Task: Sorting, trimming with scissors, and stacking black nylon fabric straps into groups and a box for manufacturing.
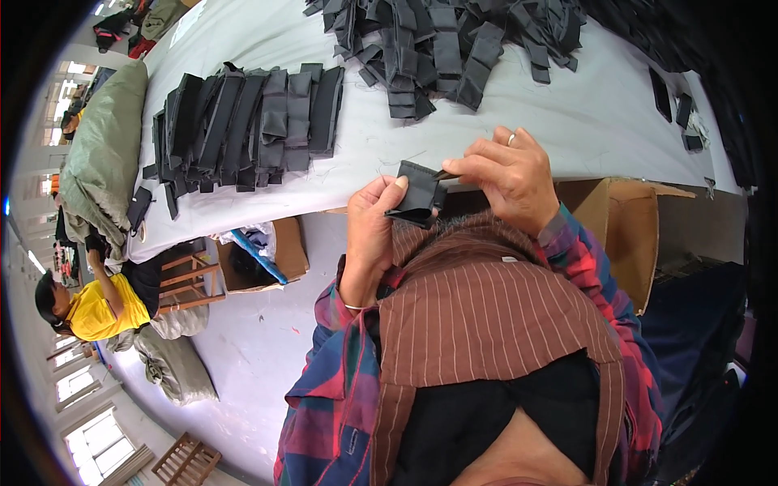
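My left hand [371, 227] is closed on a small folded piece of dark grey fabric [418, 193], thumb on top, just off the front edge of the white-covered table [324, 190]. A row of stitching runs along the fabric's upper edge. My right hand [512, 180], with a ring on one finger, pinches a thin dark tool [443, 173] whose tip meets the fabric's right side. Fingers hide most of that tool, so its exact kind is unclear. Beyond my left hand lies a row of dark fabric strips [243, 121], laid side by side and overlapping.
A loose heap of dark strips [446, 49] covers the table's far middle. A black phone-like object [660, 93] lies at the far right. Cardboard boxes [632, 235] [292, 247] stand below the table's edge. A person in yellow [105, 308] sits at left near stuffed sacks [105, 146].
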Demonstrator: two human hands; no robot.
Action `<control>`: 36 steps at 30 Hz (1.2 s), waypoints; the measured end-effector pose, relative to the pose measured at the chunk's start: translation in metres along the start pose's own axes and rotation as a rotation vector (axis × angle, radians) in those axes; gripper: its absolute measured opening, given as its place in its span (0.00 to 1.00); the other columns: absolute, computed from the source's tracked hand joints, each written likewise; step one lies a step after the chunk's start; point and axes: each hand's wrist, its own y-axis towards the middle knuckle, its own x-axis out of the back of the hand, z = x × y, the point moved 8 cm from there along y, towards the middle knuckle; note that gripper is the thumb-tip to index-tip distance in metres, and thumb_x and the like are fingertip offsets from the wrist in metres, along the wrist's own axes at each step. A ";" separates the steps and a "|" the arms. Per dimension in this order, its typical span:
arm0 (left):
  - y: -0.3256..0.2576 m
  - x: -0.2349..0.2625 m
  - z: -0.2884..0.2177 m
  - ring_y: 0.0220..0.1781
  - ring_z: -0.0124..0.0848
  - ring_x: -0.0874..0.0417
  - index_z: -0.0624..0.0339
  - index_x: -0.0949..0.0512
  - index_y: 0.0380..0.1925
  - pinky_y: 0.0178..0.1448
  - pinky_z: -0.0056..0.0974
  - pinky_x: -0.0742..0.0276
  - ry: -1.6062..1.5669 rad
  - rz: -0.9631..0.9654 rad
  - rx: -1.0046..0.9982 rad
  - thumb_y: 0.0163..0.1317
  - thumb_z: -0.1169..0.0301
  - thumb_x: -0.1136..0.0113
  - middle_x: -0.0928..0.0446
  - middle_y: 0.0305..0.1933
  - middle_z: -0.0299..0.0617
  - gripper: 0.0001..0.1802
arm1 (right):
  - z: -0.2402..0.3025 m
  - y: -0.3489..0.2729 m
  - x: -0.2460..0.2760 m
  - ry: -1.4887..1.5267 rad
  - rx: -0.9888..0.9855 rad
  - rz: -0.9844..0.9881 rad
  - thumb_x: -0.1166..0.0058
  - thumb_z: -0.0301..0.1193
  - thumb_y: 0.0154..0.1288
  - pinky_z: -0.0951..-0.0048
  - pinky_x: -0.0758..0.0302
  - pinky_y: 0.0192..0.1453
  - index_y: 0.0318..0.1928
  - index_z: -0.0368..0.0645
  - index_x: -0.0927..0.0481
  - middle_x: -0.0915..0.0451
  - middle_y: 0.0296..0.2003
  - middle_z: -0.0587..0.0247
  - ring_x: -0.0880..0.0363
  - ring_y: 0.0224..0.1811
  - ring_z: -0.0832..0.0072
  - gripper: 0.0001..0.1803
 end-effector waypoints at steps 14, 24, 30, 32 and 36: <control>-0.011 -0.015 -0.051 0.42 0.29 0.19 0.64 0.30 0.36 0.46 0.31 0.23 0.164 0.010 -0.404 0.55 0.84 0.43 0.19 0.37 0.49 0.10 | -0.025 -0.014 -0.002 0.841 -0.507 -0.063 0.44 0.24 0.57 0.79 0.31 0.44 0.42 0.38 0.21 0.21 0.35 0.64 0.27 0.37 0.81 0.10; -0.014 -0.020 -0.054 0.39 0.27 0.20 0.62 0.29 0.31 0.46 0.29 0.25 0.267 -0.004 -0.527 0.50 0.85 0.39 0.20 0.36 0.44 0.11 | -0.006 0.001 0.000 0.630 -0.283 0.030 0.43 0.22 0.52 0.74 0.30 0.41 0.39 0.37 0.20 0.21 0.32 0.58 0.25 0.34 0.68 0.11; -0.015 -0.022 -0.051 0.39 0.28 0.20 0.61 0.30 0.30 0.45 0.29 0.25 0.222 0.034 -0.561 0.50 0.85 0.39 0.21 0.36 0.42 0.12 | -0.003 0.002 -0.002 0.622 -0.239 0.012 0.42 0.20 0.51 0.74 0.30 0.39 0.36 0.37 0.20 0.20 0.29 0.60 0.25 0.31 0.68 0.10; -0.014 -0.020 -0.048 0.44 0.34 0.18 0.60 0.33 0.30 0.47 0.32 0.23 0.239 0.053 -0.558 0.52 0.86 0.41 0.20 0.37 0.49 0.12 | -0.004 0.001 -0.002 0.595 -0.252 0.030 0.42 0.20 0.50 0.74 0.30 0.39 0.35 0.37 0.20 0.20 0.28 0.60 0.25 0.30 0.69 0.09; -0.009 -0.013 -0.043 0.43 0.33 0.17 0.60 0.33 0.29 0.46 0.32 0.23 0.251 -0.015 -0.495 0.52 0.85 0.40 0.20 0.37 0.49 0.12 | -0.013 -0.004 -0.003 0.556 -0.333 0.006 0.40 0.27 0.51 0.72 0.28 0.36 0.33 0.44 0.19 0.19 0.29 0.64 0.23 0.30 0.68 0.07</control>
